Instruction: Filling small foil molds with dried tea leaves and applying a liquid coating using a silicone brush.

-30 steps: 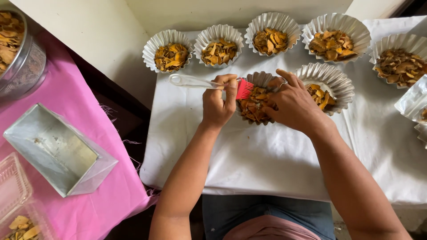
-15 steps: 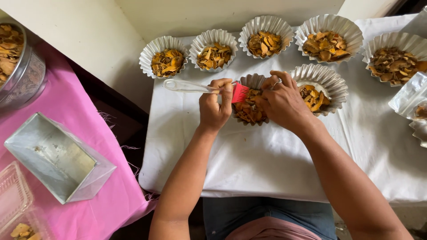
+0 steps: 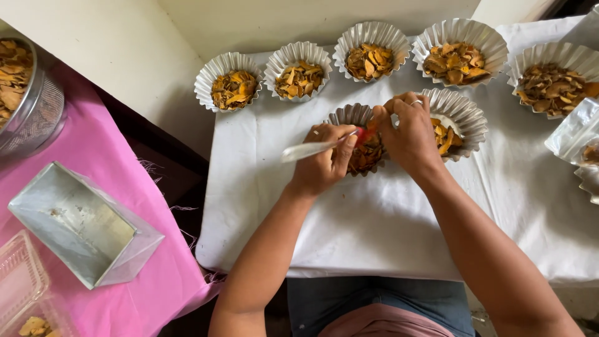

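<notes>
Red-bristled brush (image 3: 324, 147) is being pinched by left hand (image 3: 324, 163) fingers while right hand (image 3: 409, 134) fingers are clamping the fluted foil cup (image 3: 349, 115) of chips.

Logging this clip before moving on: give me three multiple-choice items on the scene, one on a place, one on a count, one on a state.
1. Where is the metal box?
A. on the pink cloth
B. on the white cloth
C. inside a foil cup

2. How many foil cups form the back row?
A. two
B. five
C. nine

3. What is the left hand doing?
A. lying flat and empty
B. holding a brush by its clear handle
C. gripping the sieve

Answers:
1. A: the metal box rests on the pink cloth, left of the white cloth.
2. B: five filled foil cups line the far edge, with two more nearer, under the hands.
3. B: the left hand is closed on the brush, its red head over the near cup, where the right hand also works.
</notes>
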